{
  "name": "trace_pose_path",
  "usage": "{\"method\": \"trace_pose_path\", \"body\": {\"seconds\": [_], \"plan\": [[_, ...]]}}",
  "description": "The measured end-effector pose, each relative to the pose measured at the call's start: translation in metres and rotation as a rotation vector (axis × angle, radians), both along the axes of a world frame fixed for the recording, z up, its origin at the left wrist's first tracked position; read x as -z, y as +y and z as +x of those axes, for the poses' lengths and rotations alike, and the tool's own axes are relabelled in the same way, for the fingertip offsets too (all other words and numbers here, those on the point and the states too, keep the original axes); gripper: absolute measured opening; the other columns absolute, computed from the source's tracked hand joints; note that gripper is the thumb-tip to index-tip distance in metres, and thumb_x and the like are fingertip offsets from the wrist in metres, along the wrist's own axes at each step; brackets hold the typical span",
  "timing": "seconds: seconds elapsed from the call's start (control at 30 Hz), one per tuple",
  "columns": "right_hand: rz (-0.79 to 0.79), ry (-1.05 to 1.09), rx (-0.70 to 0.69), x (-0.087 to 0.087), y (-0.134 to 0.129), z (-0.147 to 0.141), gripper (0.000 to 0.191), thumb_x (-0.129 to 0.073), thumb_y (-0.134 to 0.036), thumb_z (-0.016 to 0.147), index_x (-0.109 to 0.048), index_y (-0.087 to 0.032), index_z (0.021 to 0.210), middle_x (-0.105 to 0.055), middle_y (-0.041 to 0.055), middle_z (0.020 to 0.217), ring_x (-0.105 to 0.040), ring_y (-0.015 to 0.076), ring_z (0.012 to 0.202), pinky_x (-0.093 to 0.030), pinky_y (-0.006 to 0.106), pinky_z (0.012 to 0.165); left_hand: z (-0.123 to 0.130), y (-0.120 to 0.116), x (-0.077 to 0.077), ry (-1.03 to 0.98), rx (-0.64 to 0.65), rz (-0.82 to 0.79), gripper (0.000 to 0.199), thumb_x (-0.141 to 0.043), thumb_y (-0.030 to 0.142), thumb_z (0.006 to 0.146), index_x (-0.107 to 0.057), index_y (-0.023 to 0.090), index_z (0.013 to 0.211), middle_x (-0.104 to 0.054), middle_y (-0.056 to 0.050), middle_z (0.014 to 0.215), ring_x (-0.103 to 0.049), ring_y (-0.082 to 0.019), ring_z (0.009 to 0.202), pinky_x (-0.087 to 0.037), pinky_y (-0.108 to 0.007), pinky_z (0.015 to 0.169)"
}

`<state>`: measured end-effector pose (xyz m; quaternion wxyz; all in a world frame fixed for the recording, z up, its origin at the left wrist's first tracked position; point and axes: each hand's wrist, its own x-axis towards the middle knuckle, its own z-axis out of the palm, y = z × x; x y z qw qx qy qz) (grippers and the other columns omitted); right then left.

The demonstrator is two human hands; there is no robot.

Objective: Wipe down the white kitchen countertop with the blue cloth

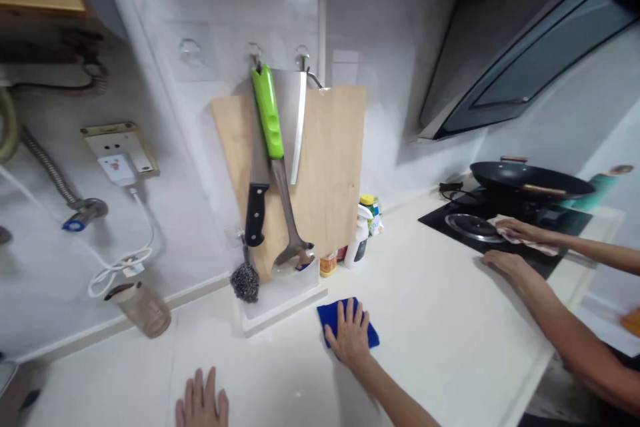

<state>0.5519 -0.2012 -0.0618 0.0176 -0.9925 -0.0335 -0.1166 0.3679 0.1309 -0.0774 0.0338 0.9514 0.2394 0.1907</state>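
Note:
My right hand (349,335) lies flat with fingers spread on a blue cloth (329,314), pressing it onto the white countertop (425,320) just in front of a white rack base (280,303). My left hand (202,402) rests open and flat on the counter at the bottom edge of the view, holding nothing.
A wooden cutting board (330,167), a black-handled knife (257,203), a green-handled spatula (273,147) and a steel scourer (245,282) hang at the wall. Small bottles (359,240) stand behind. At right another person's hands (510,247) wipe a black stove (480,223) bearing a wok (530,180). A tipped cup (143,309) lies left.

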Motion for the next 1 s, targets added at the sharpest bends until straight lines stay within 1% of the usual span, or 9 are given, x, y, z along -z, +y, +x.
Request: {"method": "trace_pose_path", "body": {"seconds": [0.1,0.3,0.43,0.5,0.6,0.73,0.8,0.87,1.0], "plan": [[0.077,0.024,-0.118,0.002,0.036,-0.028,0.082,-0.045,-0.059,0.088,-0.036,-0.004,0.148,-0.025,0.0284,0.157,-0.02,0.0506,0.145,-0.01,0.072,0.113,-0.003,-0.006,-0.005,0.008,-0.003,-0.014,0.057,-0.03,0.035,0.093,-0.051,0.016,0.142,-0.043,-0.013,0.156,-0.028,-0.03,0.149,-0.021,-0.055,0.122],[0.189,0.115,-0.412,-0.004,0.127,-0.1,0.09,-0.044,-0.066,0.087,-0.03,-0.005,0.152,-0.015,0.0256,0.161,-0.009,0.0496,0.147,-0.005,0.074,0.115,-0.01,-0.01,-0.014,0.026,0.007,-0.02,0.053,-0.033,0.032,0.095,-0.052,0.016,0.142,-0.042,-0.015,0.156,-0.031,-0.031,0.148,-0.023,-0.056,0.122],[0.227,0.243,-0.705,-0.015,0.155,-0.145,0.092,-0.045,-0.068,0.087,-0.024,-0.009,0.154,-0.007,0.0215,0.162,0.001,0.0488,0.148,-0.003,0.074,0.116,-0.012,-0.006,-0.009,0.003,0.015,-0.011,0.051,-0.032,0.029,0.097,-0.051,0.02,0.142,-0.043,-0.013,0.156,-0.031,-0.03,0.148,-0.026,-0.055,0.121],[0.235,0.29,-0.782,-0.021,0.155,-0.156,0.092,-0.043,-0.07,0.087,-0.023,-0.011,0.155,-0.004,0.0201,0.162,0.003,0.0485,0.147,-0.004,0.074,0.117,-0.013,-0.004,-0.005,-0.002,0.019,-0.001,0.05,-0.029,0.027,0.097,-0.051,0.023,0.142,-0.045,-0.01,0.155,-0.034,-0.029,0.147,-0.029,-0.054,0.12],[0.229,0.305,-0.827,-0.026,0.15,-0.158,0.091,-0.043,-0.07,0.088,-0.022,-0.012,0.155,0.0,0.0184,0.161,0.003,0.0479,0.147,-0.006,0.072,0.118,-0.013,-0.002,-0.003,-0.005,0.013,-0.004,0.049,-0.03,0.029,0.098,-0.051,0.026,0.142,-0.046,-0.008,0.155,-0.037,-0.028,0.145,-0.032,-0.053,0.119],[0.234,0.266,-0.896,-0.026,0.142,-0.148,0.087,-0.049,-0.065,0.089,-0.023,-0.015,0.155,-0.002,0.0168,0.161,0.0,0.0467,0.147,-0.012,0.072,0.118,-0.015,-0.002,-0.01,0.014,0.009,-0.031,0.048,-0.034,0.035,0.098,-0.053,0.026,0.141,-0.046,-0.009,0.154,-0.038,-0.028,0.145,-0.032,-0.053,0.119],[0.272,0.211,-0.936,-0.02,0.136,-0.144,0.079,-0.047,-0.061,0.092,-0.023,-0.02,0.155,-0.007,0.0143,0.162,-0.007,0.0434,0.148,-0.019,0.069,0.119,-0.016,-0.003,-0.017,0.019,0.011,-0.04,0.048,-0.035,0.036,0.097,-0.054,0.027,0.14,-0.046,-0.008,0.154,-0.038,-0.027,0.145,-0.032,-0.052,0.119],[0.338,0.109,-0.937,-0.012,0.124,-0.141,0.069,-0.043,-0.053,0.097,-0.021,-0.024,0.155,-0.016,0.0114,0.162,-0.017,0.0369,0.149,-0.028,0.062,0.119,-0.018,-0.003,-0.022,0.013,0.023,-0.038,0.047,-0.036,0.035,0.096,-0.057,0.026,0.138,-0.048,-0.009,0.153,-0.04,-0.028,0.144,-0.035,-0.053,0.118],[0.435,-0.204,-0.805,0.013,0.081,-0.14,0.063,-0.041,-0.033,0.098,-0.017,-0.029,0.156,-0.039,0.0058,0.155,-0.04,0.0277,0.141,-0.044,0.049,0.113,-0.018,0.003,-0.019,0.0,0.062,-0.052,0.048,-0.034,0.033,0.095,-0.061,0.025,0.133,-0.05,-0.01,0.151,-0.039,-0.031,0.144,-0.035,-0.057,0.116]]}}
